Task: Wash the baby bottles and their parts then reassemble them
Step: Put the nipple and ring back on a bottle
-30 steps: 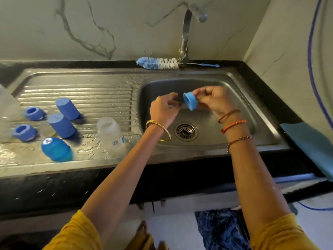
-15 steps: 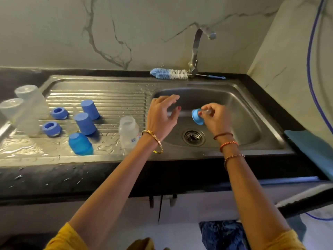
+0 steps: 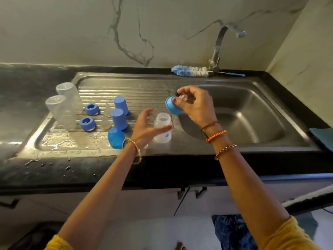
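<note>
the right hand (image 3: 194, 103) pinches a blue collar ring (image 3: 173, 105) with its clear teat above the rim between drainboard (image 3: 144, 87) and sink basin (image 3: 252, 112), apparently tilted toward the open neck for screwing on. the left hand (image 3: 146, 127) is released, fingers spread, reaching for the upright short clear bottle (image 3: 162, 128), just beside it with 1 fingertip at its side, probably to steady it. the bottle stands directly below the held ring, near but apart; the other washed parts lie well left.
</note>
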Tool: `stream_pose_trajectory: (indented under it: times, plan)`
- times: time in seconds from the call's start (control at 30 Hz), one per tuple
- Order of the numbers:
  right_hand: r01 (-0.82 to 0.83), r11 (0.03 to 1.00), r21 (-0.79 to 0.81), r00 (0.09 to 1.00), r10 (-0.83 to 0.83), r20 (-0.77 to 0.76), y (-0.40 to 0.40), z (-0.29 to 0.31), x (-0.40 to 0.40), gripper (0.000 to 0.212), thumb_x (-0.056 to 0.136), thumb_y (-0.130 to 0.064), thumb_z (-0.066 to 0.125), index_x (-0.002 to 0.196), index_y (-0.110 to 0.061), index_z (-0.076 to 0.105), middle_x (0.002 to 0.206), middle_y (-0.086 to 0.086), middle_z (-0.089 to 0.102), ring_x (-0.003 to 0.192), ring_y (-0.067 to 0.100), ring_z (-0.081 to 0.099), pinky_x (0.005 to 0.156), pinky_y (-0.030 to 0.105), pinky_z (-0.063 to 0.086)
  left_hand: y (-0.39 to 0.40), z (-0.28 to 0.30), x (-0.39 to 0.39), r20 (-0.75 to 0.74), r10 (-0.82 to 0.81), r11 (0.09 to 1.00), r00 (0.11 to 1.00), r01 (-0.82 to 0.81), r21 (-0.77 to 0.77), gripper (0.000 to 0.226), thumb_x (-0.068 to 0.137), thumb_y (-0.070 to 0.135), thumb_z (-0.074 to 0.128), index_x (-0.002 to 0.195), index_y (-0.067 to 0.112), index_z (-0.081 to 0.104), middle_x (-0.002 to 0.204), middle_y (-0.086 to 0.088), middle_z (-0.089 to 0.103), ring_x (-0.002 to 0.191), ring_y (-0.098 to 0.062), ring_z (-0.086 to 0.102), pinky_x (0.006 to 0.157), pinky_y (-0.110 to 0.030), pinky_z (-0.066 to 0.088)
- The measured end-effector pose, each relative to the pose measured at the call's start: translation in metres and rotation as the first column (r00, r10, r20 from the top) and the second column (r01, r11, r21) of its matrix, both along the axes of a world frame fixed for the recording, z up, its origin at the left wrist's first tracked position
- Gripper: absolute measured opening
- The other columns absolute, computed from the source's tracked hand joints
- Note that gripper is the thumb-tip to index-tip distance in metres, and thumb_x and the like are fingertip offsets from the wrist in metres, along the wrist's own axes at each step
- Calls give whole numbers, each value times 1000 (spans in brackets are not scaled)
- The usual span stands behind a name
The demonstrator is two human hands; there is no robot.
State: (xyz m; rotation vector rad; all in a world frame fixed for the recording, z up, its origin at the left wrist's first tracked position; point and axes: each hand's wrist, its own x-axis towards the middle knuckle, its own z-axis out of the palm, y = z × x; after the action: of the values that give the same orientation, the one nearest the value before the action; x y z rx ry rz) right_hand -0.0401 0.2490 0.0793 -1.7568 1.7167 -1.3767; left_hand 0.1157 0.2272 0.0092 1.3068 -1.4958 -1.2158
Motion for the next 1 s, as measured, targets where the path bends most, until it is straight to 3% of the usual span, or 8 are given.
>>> stream_pose_trajectory:
  times: [0.1,0.23,0.4,0.57,0.63,0.8,0.93,1.0]
  plan:
    - [-15,999,51,994,20,-105,-1,-5,15,25,77,-23,74,96,-9,67,83,1,65,68,6,58,69,18,48,-4,-17,0,91,-43,999,995,45,-21,93,50,26,90,129,10,44,128,-8,50,114,-22,51,99,-37,44]
    - [-29,996,87,984,44,-175,-2,-12,25,25,76,-23,75,96,-9,70,90,6,69,75,13,61,74,27,52,-5,-27,-8,143,-14,991,990,33,-131,71,57,18,87,118,10,52,113,-9,59,93,-18,54,74,-19,44]
    - [-23,997,79,971,41,-236,-3,-25,33,24,78,-22,73,98,-8,72,96,5,70,73,3,52,64,2,37,-1,-29,-14,139,27,982,990,0,-191,58,60,18,84,110,6,57,94,-3,56,79,-15,49,60,-11,36]
    - [-29,992,121,974,55,-218,-7,-24,36,25,77,-20,73,99,-8,72,93,1,70,78,5,57,73,14,46,-3,-32,-12,79,22,991,997,-11,-135,71,41,39,74,103,10,58,94,-5,61,78,-14,54,65,-17,42]
    - [-48,988,149,974,79,-211,-7,-23,34,24,78,-20,73,99,-7,71,92,-2,68,79,5,58,74,13,47,-4,-30,-10,126,5,993,992,11,-121,71,45,34,82,106,9,57,97,-5,61,82,-16,54,70,-26,44]
    - [-89,970,224,976,130,-174,-11,-22,29,25,77,-19,74,98,-6,71,97,3,70,84,8,60,75,11,47,-10,-27,-4,207,-25,990,978,53,-132,62,55,23,87,105,8,55,95,0,57,82,-15,51,71,-26,42]
    - [26,990,141,985,-1,-172,-11,-33,34,27,74,-30,76,88,-7,71,83,3,70,76,14,63,73,27,52,-13,-25,-2,257,-61,986,964,99,-136,64,55,25,87,108,10,54,97,2,57,85,-16,53,75,-29,46]
    - [90,991,100,982,-72,-175,-9,-38,39,33,74,-35,75,86,-6,69,77,1,66,72,13,60,69,27,50,-15,-25,-2,274,-68,985,959,108,-135,67,53,26,87,109,10,53,98,1,58,84,-16,54,74,-28,47]
